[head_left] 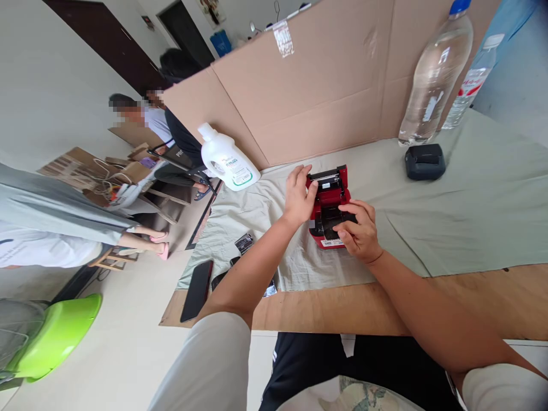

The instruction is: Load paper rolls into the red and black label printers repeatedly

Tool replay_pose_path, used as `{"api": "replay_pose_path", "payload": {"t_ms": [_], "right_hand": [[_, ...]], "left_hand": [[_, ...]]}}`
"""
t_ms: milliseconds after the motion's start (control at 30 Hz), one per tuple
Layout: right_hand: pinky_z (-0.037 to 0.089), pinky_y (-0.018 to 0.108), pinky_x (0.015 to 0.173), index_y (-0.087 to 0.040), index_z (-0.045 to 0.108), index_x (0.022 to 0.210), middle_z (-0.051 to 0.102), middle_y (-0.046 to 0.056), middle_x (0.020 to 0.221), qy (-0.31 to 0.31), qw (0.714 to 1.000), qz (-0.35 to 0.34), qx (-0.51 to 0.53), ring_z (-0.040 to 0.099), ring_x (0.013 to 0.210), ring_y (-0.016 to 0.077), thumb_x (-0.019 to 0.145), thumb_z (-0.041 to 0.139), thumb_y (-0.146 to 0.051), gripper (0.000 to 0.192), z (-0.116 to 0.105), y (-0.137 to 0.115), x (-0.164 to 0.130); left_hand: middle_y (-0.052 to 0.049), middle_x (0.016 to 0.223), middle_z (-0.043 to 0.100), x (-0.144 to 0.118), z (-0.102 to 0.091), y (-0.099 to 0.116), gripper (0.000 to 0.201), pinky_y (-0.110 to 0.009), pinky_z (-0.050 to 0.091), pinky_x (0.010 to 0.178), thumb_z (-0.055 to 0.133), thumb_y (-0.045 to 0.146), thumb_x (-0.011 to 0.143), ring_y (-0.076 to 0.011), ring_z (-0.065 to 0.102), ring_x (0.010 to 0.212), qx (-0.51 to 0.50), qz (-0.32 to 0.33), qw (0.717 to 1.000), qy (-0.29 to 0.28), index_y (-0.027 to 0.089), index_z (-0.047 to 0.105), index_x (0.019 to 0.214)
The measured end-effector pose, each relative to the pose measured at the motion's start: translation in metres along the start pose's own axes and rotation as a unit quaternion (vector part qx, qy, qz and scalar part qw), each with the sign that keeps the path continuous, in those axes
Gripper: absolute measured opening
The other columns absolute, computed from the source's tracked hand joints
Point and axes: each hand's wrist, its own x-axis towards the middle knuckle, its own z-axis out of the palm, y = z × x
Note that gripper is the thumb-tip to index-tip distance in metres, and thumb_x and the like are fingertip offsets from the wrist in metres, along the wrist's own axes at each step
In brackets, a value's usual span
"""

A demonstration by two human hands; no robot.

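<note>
Red printer (329, 206) sits mid-bench on the pale green cloth (471, 200), lid open, about midway between the near edge and the cardboard wall (321, 85). Left hand (298, 197): grip curled against the printer's left side, fingers over the top rim. Right hand (359, 228): fingertips pressed on the black panel at the printer's near end, thumb alongside. White jug (226, 160) lies toward the far left corner; black phone (197, 290) at near left edge; two clear bottles (436, 74) and a dark box (424, 161) far right.
</note>
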Motion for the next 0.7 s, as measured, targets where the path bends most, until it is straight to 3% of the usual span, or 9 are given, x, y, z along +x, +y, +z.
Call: {"api": "replay_pose_path", "payload": {"t_ms": [100,200,300,433,567,700], "right_hand": [[0.044,0.058,0.098,-0.026,0.066,0.067,0.062,0.008,0.112,0.020,1.000,-0.012,-0.020,0.050,0.120,0.0335,0.091,0.051,-0.036,0.030,-0.001,-0.001,0.001],[0.045,0.056,0.098,-0.025,0.064,0.071,0.061,0.009,0.113,0.040,0.998,-0.022,-0.038,0.051,0.118,0.0325,0.089,0.053,-0.034,0.023,-0.001,-0.001,0.001],[0.044,0.055,0.102,-0.024,0.065,0.089,0.059,0.010,0.120,0.058,0.996,-0.021,-0.065,0.050,0.121,0.0326,0.089,0.054,-0.038,0.018,0.001,-0.001,0.001],[0.044,0.054,0.102,-0.021,0.057,0.117,0.060,0.014,0.121,0.038,0.997,0.008,-0.060,0.054,0.119,0.0320,0.089,0.056,-0.044,0.036,0.005,0.003,-0.001],[0.044,0.053,0.101,-0.019,0.053,0.125,0.064,0.014,0.114,0.008,0.998,0.037,-0.058,0.057,0.116,0.0323,0.087,0.059,-0.046,0.047,0.008,0.008,-0.004],[0.044,0.050,0.098,-0.019,0.057,0.116,0.068,0.012,0.107,0.014,0.993,0.071,-0.095,0.061,0.111,0.0313,0.087,0.059,-0.044,0.038,0.010,0.007,-0.003]], "left_hand": [[-0.015,0.141,0.051,-0.011,0.002,-0.006,0.056,-0.041,0.032,0.116,0.027,0.056,0.101,-0.0239,0.044,0.136,-0.046,0.008,0.999,-0.012,0.017,0.047,0.137],[-0.016,0.130,0.058,-0.036,0.001,0.000,0.054,-0.041,0.038,0.110,0.024,0.053,0.102,-0.0237,0.051,0.125,-0.061,0.027,0.997,0.028,0.016,0.051,0.130],[-0.015,0.117,0.061,-0.067,0.004,0.007,0.048,-0.042,0.043,0.102,0.025,0.047,0.103,-0.0234,0.055,0.114,-0.063,0.067,0.994,0.058,0.015,0.054,0.124],[-0.015,0.119,0.061,-0.100,0.018,0.004,0.043,-0.045,0.043,0.103,0.027,0.043,0.103,-0.0249,0.054,0.118,-0.048,0.098,0.992,0.070,0.016,0.052,0.126],[-0.018,0.127,0.057,-0.112,0.035,0.000,0.044,-0.049,0.039,0.108,0.030,0.042,0.102,-0.0277,0.049,0.130,-0.021,0.108,0.988,0.110,0.015,0.047,0.132],[-0.018,0.123,0.058,-0.113,0.044,0.000,0.044,-0.048,0.041,0.106,0.029,0.041,0.102,-0.0269,0.051,0.128,-0.026,0.091,0.984,0.151,0.014,0.047,0.131]]}}
